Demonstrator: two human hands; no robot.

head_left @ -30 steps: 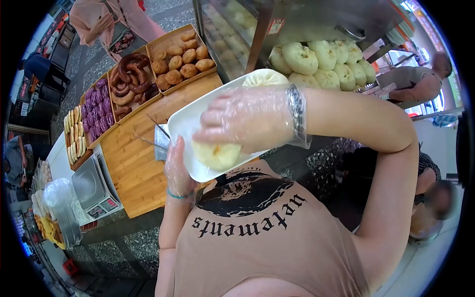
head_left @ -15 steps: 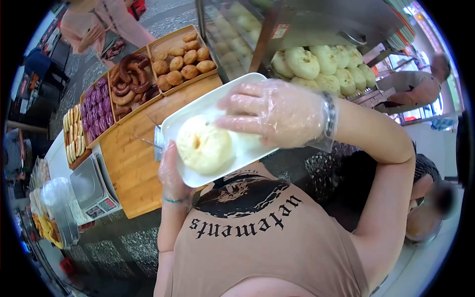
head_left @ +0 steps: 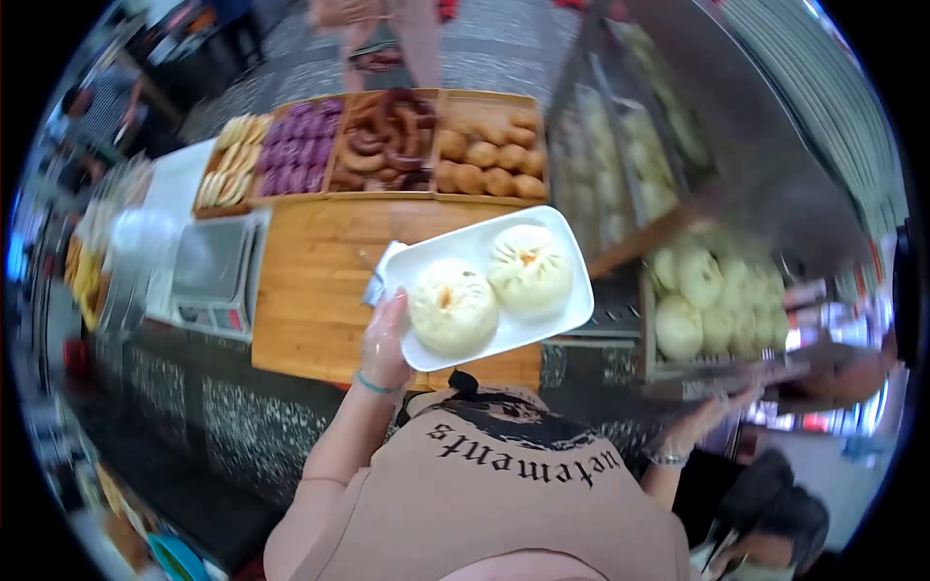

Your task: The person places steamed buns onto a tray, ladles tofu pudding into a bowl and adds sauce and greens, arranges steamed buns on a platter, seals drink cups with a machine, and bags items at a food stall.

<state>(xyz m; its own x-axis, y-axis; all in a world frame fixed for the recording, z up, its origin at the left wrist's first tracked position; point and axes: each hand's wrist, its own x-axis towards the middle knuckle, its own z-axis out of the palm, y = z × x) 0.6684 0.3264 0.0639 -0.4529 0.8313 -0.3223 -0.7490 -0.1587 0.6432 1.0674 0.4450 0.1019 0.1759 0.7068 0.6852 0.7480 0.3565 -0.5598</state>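
Observation:
My left hand [head_left: 386, 341], in a clear plastic glove, grips the left end of a white tray [head_left: 578, 308]. Two pleated steamed buns lie side by side on it: a left bun [head_left: 452, 308] and a right bun [head_left: 530, 271], each with an orange-brown spot at its top. Away at the lower right, my gloved right hand [head_left: 705, 422] stretches its fingers along the front edge of a metal steamer drawer [head_left: 668, 368]. That drawer holds several white buns [head_left: 717, 300]. Motion blurs the right fingers a little.
Beyond a wooden board [head_left: 315, 281] stand boxes of fried balls [head_left: 494, 155], brown sausages [head_left: 387, 140], purple rolls [head_left: 300, 145] and pale sticks [head_left: 232, 160]. A scale [head_left: 211, 261] sits at the left. The steamer cabinet [head_left: 756, 126] rises at right. A person [head_left: 387, 39] stands across the counter.
My right hand has left the tray and moved down right to the steamer drawer. Two buns now show on the tray, where one was visible before. The view has turned.

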